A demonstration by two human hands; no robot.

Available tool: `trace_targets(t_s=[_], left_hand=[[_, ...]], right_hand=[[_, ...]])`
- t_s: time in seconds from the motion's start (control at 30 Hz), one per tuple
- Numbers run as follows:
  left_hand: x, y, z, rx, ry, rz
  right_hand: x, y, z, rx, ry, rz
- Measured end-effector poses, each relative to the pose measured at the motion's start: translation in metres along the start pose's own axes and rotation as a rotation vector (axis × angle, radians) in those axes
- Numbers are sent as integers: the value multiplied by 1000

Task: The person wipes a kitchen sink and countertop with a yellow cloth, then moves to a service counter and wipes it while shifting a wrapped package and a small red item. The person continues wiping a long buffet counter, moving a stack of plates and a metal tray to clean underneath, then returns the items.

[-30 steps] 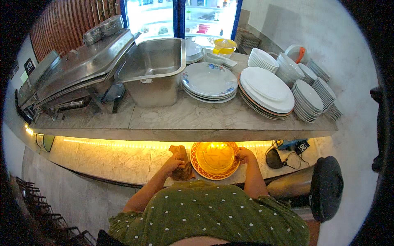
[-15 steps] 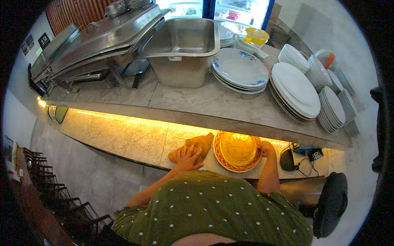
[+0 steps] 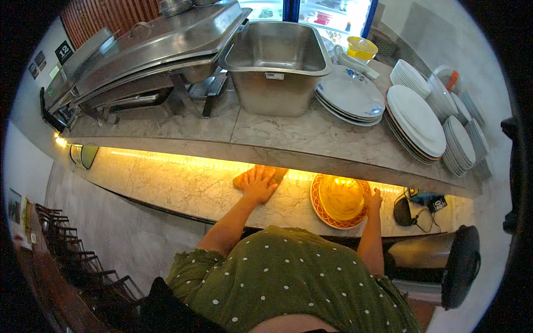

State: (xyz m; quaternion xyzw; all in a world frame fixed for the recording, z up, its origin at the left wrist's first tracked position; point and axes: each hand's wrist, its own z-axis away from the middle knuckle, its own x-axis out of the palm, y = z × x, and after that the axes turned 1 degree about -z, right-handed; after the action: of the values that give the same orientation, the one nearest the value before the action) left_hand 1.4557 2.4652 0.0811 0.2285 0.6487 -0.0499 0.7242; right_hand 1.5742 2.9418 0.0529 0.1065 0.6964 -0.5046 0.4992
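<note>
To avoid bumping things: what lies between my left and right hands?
Head view: part of the cloth, a bare stretch of shelf, then the patterned plate bearing a yellow dish.

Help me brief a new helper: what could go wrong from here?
The patterned plate sits close to the front edge of the lower shelf, with the right hand at its rim; a nudge might tip it off.

The black gadget lies just right of that hand and could get bumped.

The left hand rests on the cloth, seemingly close to the counter above; lifted quickly, it might knock that.
</note>
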Motion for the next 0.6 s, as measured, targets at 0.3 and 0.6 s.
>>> trace_targets(t_s=[0.3, 0.6], left_hand=[[-49, -166, -18, -286, -122, -83], [-75, -363, 5, -411, 37, -126]], right_hand=[[-1, -132, 169, -635, 643, 131], [100, -191, 347, -551, -98, 133]])
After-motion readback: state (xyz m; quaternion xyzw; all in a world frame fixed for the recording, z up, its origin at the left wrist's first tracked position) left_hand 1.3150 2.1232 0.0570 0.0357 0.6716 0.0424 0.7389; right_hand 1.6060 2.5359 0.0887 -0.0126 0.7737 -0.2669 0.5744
